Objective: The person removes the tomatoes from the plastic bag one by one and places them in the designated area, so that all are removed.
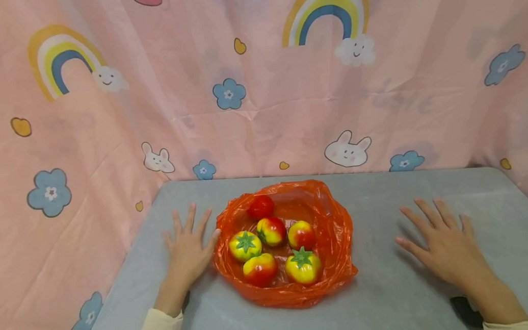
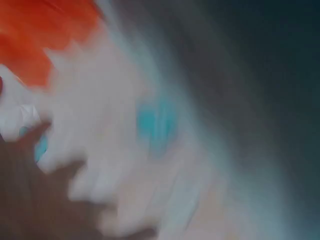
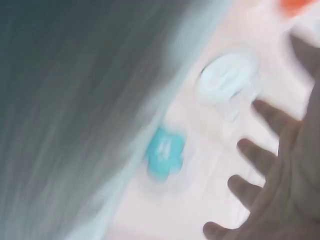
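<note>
An orange-red plastic bag (image 1: 339, 252) lies on the table with its mouth spread wide. Inside sit several glossy red-and-yellow tomatoes (image 1: 260, 270); two show green star-shaped tops, and a plain red one (image 1: 261, 206) is at the back. My left hand (image 1: 189, 252) is spread out at the bag's left side, thumb close to its rim; whether it touches cannot be told. To the right of the bag, apart from it, my right hand (image 1: 451, 249) has its fingers splayed and holds nothing. Both wrist views are blurred, with spread fingers visible and only a piece of the bag (image 2: 45, 30).
A grey table (image 1: 384, 310) carries the bag. Behind it and along the left hangs a pink curtain (image 1: 266, 134) printed with rainbows, flowers and rabbits. A black strap (image 1: 466, 312) is at the right wrist.
</note>
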Tool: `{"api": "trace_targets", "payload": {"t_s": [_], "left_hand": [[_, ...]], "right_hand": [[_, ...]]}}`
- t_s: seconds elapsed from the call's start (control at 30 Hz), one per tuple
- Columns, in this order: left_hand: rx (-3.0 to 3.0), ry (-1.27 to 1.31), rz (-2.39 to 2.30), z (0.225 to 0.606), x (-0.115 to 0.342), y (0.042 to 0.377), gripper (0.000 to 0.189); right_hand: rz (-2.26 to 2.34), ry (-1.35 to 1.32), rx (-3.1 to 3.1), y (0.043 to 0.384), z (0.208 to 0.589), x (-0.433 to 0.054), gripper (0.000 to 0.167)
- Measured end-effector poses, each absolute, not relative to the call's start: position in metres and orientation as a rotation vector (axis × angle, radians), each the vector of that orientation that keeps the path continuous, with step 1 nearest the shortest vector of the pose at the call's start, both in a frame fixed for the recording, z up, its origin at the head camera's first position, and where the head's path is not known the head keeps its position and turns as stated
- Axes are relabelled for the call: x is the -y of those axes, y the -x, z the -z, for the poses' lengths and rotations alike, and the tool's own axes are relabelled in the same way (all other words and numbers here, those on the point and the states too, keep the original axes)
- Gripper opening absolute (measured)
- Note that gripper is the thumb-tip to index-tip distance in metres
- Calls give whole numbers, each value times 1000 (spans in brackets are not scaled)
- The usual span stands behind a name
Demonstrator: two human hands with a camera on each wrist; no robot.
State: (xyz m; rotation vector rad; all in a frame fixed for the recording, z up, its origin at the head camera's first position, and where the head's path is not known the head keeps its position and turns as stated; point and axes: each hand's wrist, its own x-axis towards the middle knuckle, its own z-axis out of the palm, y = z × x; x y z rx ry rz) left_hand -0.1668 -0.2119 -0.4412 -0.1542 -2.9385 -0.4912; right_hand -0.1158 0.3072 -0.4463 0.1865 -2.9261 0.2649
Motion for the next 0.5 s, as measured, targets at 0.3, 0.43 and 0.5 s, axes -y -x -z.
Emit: {"api": "trace_targets", "payload": {"t_s": [0.3, 0.43, 0.5], "left_hand": [[2981, 117, 1305, 422, 205, 163, 79], [2967, 45, 1401, 419, 200, 165, 81], [2961, -4, 1434, 417, 198, 166, 79]], "right_hand": [[-631, -518, 2777, 110, 395, -251, 75], [-736, -550, 2817, 106, 384, -222, 74], [-780, -589, 2816, 105, 383, -210, 73]]}}
